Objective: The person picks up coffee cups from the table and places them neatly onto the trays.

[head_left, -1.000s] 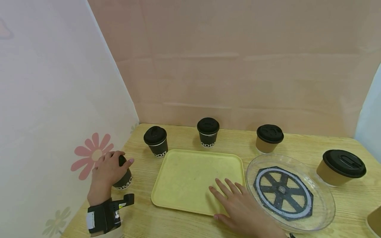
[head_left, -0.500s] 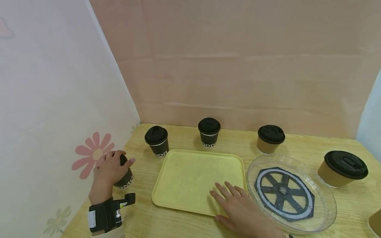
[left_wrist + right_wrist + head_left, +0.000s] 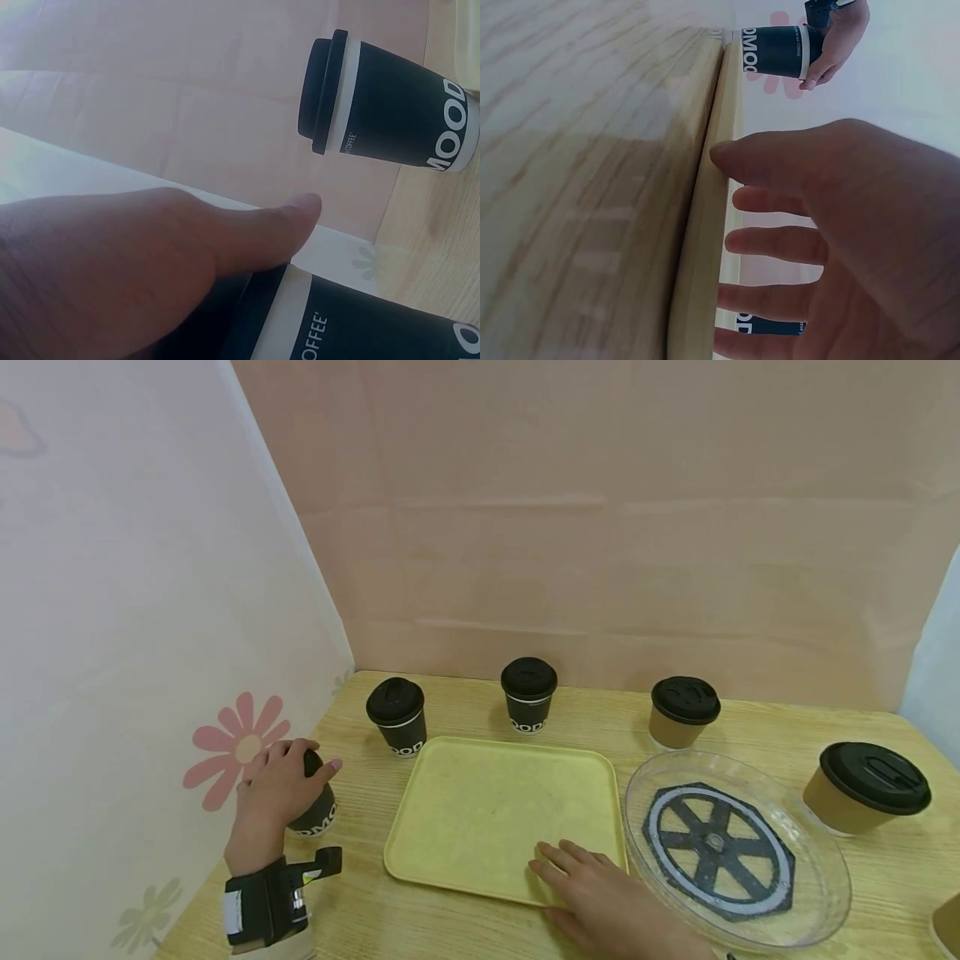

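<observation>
At the table's left side my left hand (image 3: 281, 785) grips a black lidded paper coffee cup (image 3: 315, 817) from above, fingers and thumb around its lid. The cup stands upright, its lid mostly covered by the hand; in the left wrist view the thumb (image 3: 270, 232) lies along the lid's edge. My right hand (image 3: 600, 897) is at the near right edge of a yellow tray (image 3: 495, 818). Its fingers extend over the tray's surface. The right wrist view shows the thumb (image 3: 754, 157) right at the tray's outer rim (image 3: 709, 217).
Two more black cups stand behind the tray, one at the left (image 3: 397, 718) and one in the middle (image 3: 528, 693). Brown lidded cups (image 3: 681, 714) (image 3: 862, 789) stand at the right. A clear round dish (image 3: 825, 893) with a dark wheel pattern sits beside the tray.
My right hand has lowered and drawn slightly back toward the tray's near edge, its fingers closer together. The left hand and its cup hold still; the head view shifts slightly.
</observation>
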### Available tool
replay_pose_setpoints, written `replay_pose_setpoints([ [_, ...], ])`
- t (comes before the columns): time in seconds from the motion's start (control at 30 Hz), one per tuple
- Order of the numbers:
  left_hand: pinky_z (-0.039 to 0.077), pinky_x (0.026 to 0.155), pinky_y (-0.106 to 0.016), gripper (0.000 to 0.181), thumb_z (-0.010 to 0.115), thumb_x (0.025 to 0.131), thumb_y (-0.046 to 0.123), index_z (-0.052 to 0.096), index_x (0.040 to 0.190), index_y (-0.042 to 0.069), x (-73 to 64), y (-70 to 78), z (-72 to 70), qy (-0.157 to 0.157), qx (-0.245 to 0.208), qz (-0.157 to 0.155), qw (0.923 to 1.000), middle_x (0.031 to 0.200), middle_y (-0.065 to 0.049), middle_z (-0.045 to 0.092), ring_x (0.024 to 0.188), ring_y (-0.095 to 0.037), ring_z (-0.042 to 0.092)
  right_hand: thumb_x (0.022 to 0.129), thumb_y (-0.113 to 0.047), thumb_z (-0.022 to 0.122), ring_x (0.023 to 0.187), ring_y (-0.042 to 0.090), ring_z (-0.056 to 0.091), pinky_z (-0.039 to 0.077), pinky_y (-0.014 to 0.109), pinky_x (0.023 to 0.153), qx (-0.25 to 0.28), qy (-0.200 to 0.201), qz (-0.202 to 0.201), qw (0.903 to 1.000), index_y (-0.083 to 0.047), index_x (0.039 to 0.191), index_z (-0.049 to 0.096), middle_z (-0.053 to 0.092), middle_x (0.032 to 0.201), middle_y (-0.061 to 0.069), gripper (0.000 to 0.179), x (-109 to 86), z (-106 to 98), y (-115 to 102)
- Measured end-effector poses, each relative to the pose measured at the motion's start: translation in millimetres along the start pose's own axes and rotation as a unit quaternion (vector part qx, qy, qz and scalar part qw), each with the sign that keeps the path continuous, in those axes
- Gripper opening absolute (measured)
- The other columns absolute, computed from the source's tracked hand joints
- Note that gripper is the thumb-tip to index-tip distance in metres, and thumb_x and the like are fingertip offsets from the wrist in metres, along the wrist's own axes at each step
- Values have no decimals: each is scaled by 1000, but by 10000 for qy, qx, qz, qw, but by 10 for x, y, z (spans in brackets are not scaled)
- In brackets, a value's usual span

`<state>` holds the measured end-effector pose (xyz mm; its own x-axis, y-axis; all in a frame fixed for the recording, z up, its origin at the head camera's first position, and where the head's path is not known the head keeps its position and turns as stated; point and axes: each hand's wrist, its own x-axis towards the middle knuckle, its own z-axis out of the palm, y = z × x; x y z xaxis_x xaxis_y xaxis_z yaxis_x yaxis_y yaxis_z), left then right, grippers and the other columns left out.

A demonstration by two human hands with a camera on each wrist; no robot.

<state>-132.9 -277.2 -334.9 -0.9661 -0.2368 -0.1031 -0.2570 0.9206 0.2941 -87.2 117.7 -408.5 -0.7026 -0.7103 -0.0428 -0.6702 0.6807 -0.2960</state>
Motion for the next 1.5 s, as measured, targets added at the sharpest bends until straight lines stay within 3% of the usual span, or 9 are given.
replay_pose_setpoints([
  [0.17, 27, 98, -79, 65, 50, 96, 52, 42, 140, 5, -8, -4, 8, 49, 39, 44, 10000, 146, -31, 30, 133, -53, 24, 93, -31, 65, 115, 31, 61, 56, 49, 83, -160, 215, -388, 9989, -24, 117, 62, 64, 124, -3, 25, 14, 35, 24],
  [0.3, 28, 97, -78, 64, 50, 97, 51, 42, 140, 4, -13, -4, 13, 70, 61, 51, 9999, 145, -31, 31, 132, -52, 25, 92, -25, 66, 93, 14, 62, 55, 33, 71, -258, 677, -975, 9926, -27, 95, 63, 59, 96, -15, 5, 20, 64, 44],
  [0.5, 29, 97, -78, 63, 50, 97, 50, 42, 140, 5, -15, 9, 4, 36, 71, 34, 10000, 145, -31, 31, 133, -52, 25, 89, -21, 68, 76, 1, 49, 43, 17, 62, -330, 961, -1315, 9861, -27, 82, 60, 46, 79, -20, 13, 22, 82, 50],
  [0.73, 28, 97, -80, 62, 51, 97, 49, 42, 140, 5, -19, 15, 6, 19, 10, 44, 10000, 146, -30, 30, 134, -52, 23, 88, -21, 69, 71, -2, 39, 34, 13, 58, -279, 906, -1185, 9884, -26, 78, 58, 42, 77, -19, 15, 24, 100, 59],
  [0.97, 29, 94, -81, 64, 55, 95, 48, 41, 140, 5, -21, 6, 5, -37, 27, 48, 10000, 146, -30, 29, 133, -51, 24, 91, -25, 66, 88, 11, 63, 49, 23, 59, 1, 538, -779, 9955, -27, 83, 63, 60, 92, -15, 9, 26, 90, 60],
  [1.1, 29, 94, -82, 65, 57, 93, 48, 41, 140, 7, -14, -7, 17, -55, 43, 50, 10000, 146, -30, 28, 133, -51, 24, 92, -26, 66, 96, 20, 68, 54, 29, 64, 32, 527, -714, 9961, -26, 84, 64, 65, 98, -12, 8, 18, 79, 54],
  [1.2, 29, 94, -82, 64, 57, 94, 48, 41, 140, 7, -7, -20, 24, -45, 19, 60, 10000, 147, -29, 28, 133, -51, 23, 91, -25, 66, 85, 12, 64, 50, 25, 60, 37, 592, -677, 9959, -25, 83, 62, 62, 92, -12, 9, 14, 69, 45],
  [1.33, 28, 94, -82, 63, 56, 94, 48, 41, 140, 8, -7, -40, 25, -48, -21, 92, 9999, 146, -29, 28, 133, -51, 21, 91, -27, 67, 70, -1, 48, 40, 20, 55, 106, 567, -556, 9968, -24, 85, 59, 53, 84, -13, 10, 11, 59, 42],
  [1.5, 27, 94, -82, 63, 56, 94, 48, 40, 140, 8, -9, -49, 24, -47, -35, 124, 9999, 146, -29, 28, 133, -52, 21, 91, -28, 67, 66, -3, 44, 39, 19, 55, 191, 441, -392, 9981, -23, 89, 59, 52, 83, -12, 9, 9, 41, 35],
])
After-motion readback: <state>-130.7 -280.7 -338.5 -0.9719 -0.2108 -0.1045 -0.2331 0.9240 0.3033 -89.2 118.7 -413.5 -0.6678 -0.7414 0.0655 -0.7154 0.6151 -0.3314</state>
